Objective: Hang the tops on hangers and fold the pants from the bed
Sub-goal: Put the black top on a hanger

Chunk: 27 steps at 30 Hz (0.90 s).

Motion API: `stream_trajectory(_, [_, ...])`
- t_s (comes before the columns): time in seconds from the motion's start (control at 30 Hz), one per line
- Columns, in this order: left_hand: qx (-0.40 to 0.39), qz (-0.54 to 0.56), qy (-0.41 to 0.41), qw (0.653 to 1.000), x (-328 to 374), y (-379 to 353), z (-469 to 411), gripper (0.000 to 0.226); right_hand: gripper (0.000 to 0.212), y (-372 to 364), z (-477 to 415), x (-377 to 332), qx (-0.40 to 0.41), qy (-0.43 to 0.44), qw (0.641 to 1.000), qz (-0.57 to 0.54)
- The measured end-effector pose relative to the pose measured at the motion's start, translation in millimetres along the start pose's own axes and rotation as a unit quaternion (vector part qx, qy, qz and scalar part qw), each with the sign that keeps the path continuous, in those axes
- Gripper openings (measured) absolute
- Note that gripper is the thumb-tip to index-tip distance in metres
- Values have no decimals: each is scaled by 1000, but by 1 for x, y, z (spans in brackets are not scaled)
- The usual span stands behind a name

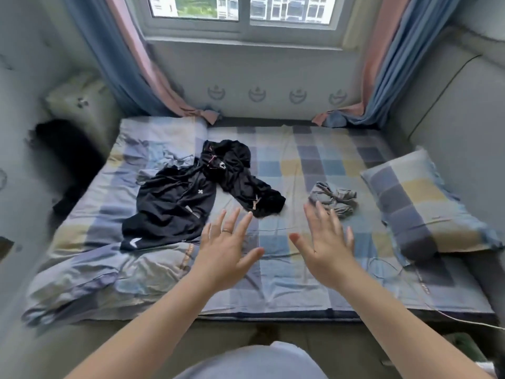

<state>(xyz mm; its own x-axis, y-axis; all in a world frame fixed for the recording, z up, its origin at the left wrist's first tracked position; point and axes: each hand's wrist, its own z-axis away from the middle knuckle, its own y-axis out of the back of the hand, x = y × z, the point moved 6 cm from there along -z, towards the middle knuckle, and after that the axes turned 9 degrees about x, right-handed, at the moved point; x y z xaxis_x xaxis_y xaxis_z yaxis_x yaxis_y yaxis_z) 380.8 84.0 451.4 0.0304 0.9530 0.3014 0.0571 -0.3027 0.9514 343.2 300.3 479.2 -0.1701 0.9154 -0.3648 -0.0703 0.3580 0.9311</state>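
Pillow (418,203) right, grey garment (334,199) beside black clothes (191,192) on bed (300,269).

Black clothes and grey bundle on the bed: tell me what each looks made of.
Black clothes: thin, smooth synthetic knit by the look; faint sheen, limp fine folds, small white logos. Grey bundle: soft matte fabric, perhaps cotton; dull surface, tight crumpled creases. Fibre uncertain for both.

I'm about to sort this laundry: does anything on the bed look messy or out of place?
The black clothes lie in a crumpled, tangled heap left of centre, and a grey garment sits bunched up to the right. A thin cable trails off the sheet at its near right corner. Nothing looks damaged.
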Motion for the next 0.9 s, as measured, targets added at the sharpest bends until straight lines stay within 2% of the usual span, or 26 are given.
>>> stream_trajectory(0.2, [-32,-8,82,996,-47,-19,-67,78,76,-52,-93,2,-71,17,997,-15])
stream_trajectory(0.37, [-55,11,116,992,-65,-31,-112,76,73,-80,-143,10,-125,-3,992,-18])
stream_trajectory(0.47, [-63,25,132,989,-78,-44,-140,74,72,-89,-168,16,-131,-15,991,-27])
stream_trajectory(0.7, [-77,18,90,993,-132,-100,-230,73,70,-141,-250,34,-108,-47,993,-27])
stream_trajectory(0.9, [-136,-13,52,989,-235,-193,-338,75,69,-263,-371,44,-103,-110,988,-29])
